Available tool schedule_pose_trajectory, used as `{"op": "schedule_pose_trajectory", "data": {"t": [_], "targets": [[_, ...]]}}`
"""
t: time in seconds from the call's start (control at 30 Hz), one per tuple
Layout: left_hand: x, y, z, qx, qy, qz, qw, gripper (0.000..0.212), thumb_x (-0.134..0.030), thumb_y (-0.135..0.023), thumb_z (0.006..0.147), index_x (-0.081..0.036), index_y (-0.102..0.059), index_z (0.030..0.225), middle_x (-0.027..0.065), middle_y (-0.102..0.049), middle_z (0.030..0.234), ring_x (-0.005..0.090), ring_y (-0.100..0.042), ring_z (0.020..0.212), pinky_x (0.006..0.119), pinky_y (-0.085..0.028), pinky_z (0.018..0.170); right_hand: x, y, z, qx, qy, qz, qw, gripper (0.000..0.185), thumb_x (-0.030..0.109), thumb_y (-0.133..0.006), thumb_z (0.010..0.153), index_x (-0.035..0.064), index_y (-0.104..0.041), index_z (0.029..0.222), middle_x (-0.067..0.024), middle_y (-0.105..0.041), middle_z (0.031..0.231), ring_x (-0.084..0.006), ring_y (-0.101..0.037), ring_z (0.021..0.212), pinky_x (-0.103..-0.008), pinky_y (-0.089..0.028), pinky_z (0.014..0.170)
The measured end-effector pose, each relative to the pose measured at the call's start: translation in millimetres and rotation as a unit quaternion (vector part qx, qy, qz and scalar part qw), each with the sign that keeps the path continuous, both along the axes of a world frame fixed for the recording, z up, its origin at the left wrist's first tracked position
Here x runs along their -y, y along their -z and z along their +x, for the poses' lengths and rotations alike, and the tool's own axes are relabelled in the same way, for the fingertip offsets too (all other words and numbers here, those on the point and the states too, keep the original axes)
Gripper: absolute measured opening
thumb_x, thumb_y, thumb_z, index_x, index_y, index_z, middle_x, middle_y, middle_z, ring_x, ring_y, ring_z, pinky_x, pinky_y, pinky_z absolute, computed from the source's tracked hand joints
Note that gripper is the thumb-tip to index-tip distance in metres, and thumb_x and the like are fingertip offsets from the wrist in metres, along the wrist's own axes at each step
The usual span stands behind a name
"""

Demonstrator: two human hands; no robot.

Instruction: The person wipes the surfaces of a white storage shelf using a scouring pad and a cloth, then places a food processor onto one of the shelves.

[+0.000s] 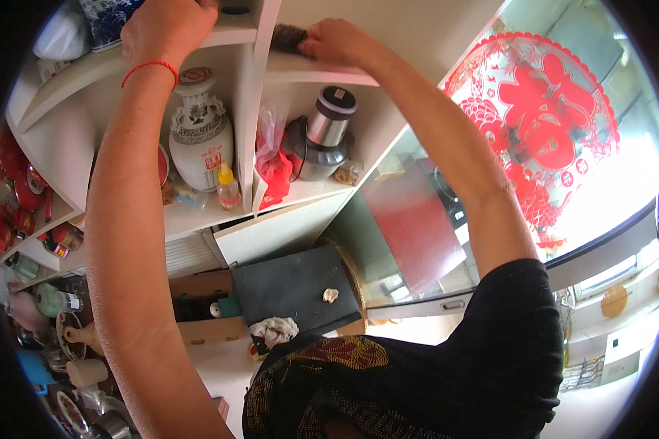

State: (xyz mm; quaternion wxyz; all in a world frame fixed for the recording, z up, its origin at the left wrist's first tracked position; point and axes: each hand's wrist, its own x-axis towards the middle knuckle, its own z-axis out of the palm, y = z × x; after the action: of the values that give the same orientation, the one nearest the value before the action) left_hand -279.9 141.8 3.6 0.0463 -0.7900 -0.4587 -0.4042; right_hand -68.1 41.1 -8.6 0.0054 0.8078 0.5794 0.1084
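Observation:
My right hand [332, 41] grips a dark, shaggy cloth or brush [289, 39] on the upper right shelf [313, 68] of a white cabinet. Which of the two it is, I cannot tell. My left hand [167, 30], with a red cord at the wrist, is raised at the upper left shelf [230, 34]. Its fingers curl near the picture's top edge, and what they hold is hidden. Just left of it stands a blue-and-white porcelain vessel [107, 24]. Below that shelf is a white lidded porcelain vase [202, 142] with grey patterns and red writing.
A yellow-capped bottle [228, 189] stands beside the vase. One compartment over are a red plastic bag [274, 175] and a steel food grinder [329, 126]. Lower down, crumpled tissue [274, 331] lies by a dark box top [296, 285]. A glass door [417, 230] flanks the cabinet.

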Motion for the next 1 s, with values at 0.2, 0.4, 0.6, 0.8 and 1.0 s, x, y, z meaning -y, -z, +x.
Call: {"op": "schedule_pose_trajectory", "data": {"t": [0.2,0.4,0.6,0.8,1.0], "targets": [[1,-2,-4,-0.020,0.041,-0.017,0.999,0.036,-0.041,-0.044,0.078,-0.011,-0.061,0.091,0.0152,-0.062,0.096,0.0368,-0.058,0.090,0.044,-0.046,0.076,-3,4,-2,0.044,0.067,0.015,0.997,0.032,0.038,-0.051,0.083,0.0126,-0.066,0.095,-0.0097,-0.063,0.100,-0.0279,-0.059,0.095,-0.0413,-0.047,0.079],[18,2,5,0.091,0.039,0.094,0.991,0.026,-0.028,-0.055,0.073,-0.004,-0.065,0.073,0.0178,-0.062,0.072,0.0340,-0.061,0.070,0.043,-0.049,0.066,-10,7,41,0.049,0.116,0.019,0.992,0.032,0.039,-0.050,0.083,0.0144,-0.065,0.096,-0.0097,-0.064,0.095,-0.0280,-0.059,0.094,-0.0412,-0.047,0.080],[16,-4,-5,0.080,0.018,0.075,0.994,0.026,-0.027,-0.056,0.073,-0.004,-0.066,0.073,0.0188,-0.062,0.073,0.0335,-0.062,0.073,0.042,-0.050,0.067,7,8,-7,0.009,0.038,0.063,0.997,0.032,0.039,-0.048,0.085,0.0117,-0.065,0.089,-0.0114,-0.064,0.091,-0.0292,-0.060,0.089,-0.0422,-0.048,0.075],[1,-1,1,-0.020,0.027,0.003,0.999,0.036,-0.041,-0.045,0.079,-0.011,-0.061,0.088,0.0163,-0.063,0.092,0.0381,-0.058,0.085,0.045,-0.047,0.073,45,16,-6,0.090,0.020,0.090,0.992,0.031,0.037,-0.049,0.085,0.0072,-0.059,0.081,-0.0137,-0.062,0.079,-0.0331,-0.059,0.080,-0.0438,-0.045,0.067],[1,-4,-2,-0.024,0.028,-0.024,0.999,0.036,-0.037,-0.043,0.078,-0.010,-0.063,0.093,0.0157,-0.063,0.096,0.0349,-0.060,0.089,0.042,-0.048,0.076,106,15,29,0.073,0.074,0.097,0.990,0.029,0.033,-0.048,0.084,0.0061,-0.060,0.080,-0.0137,-0.062,0.080,-0.0331,-0.059,0.079,-0.0449,-0.045,0.069]]}}
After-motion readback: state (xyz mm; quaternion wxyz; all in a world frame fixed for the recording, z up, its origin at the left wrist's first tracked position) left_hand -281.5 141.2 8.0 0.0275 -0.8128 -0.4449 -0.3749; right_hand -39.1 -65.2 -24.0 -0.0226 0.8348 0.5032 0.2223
